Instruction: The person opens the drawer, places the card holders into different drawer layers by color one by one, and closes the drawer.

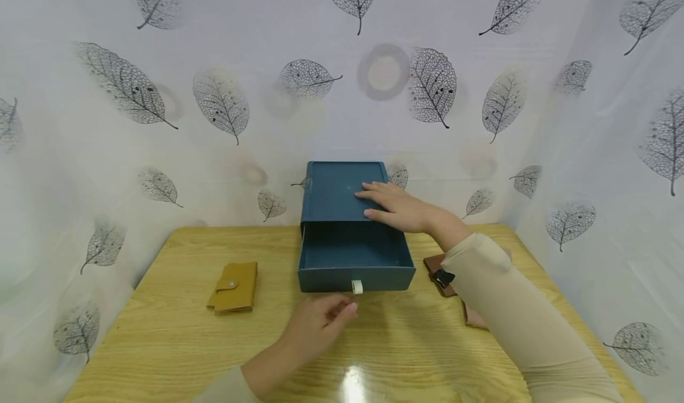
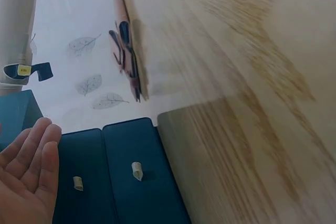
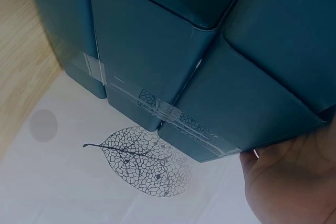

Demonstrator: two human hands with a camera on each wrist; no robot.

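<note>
A dark blue drawer box [image 1: 344,190] stands at the back of the table. Its top drawer [image 1: 355,278] is pulled out, with a bare bottom and a pale pull tab [image 1: 357,287] on the front. My right hand [image 1: 398,206] rests on the box top, fingers spread. Just below the tab is my left hand [image 1: 320,323], its fingers loosely bent, holding nothing. In the left wrist view its palm faces up beside two lower drawer fronts [image 2: 137,198] with pale tabs. The right wrist view shows the box's taped side [image 3: 152,56] and part of that hand.
A mustard card wallet [image 1: 237,287] with a snap strap lies on the table [image 1: 176,332] to the left. Right of the drawer, a brown leather item [image 1: 435,263] with a black part lies partly hidden behind my right sleeve. A leaf-print curtain [image 1: 267,130] hangs behind.
</note>
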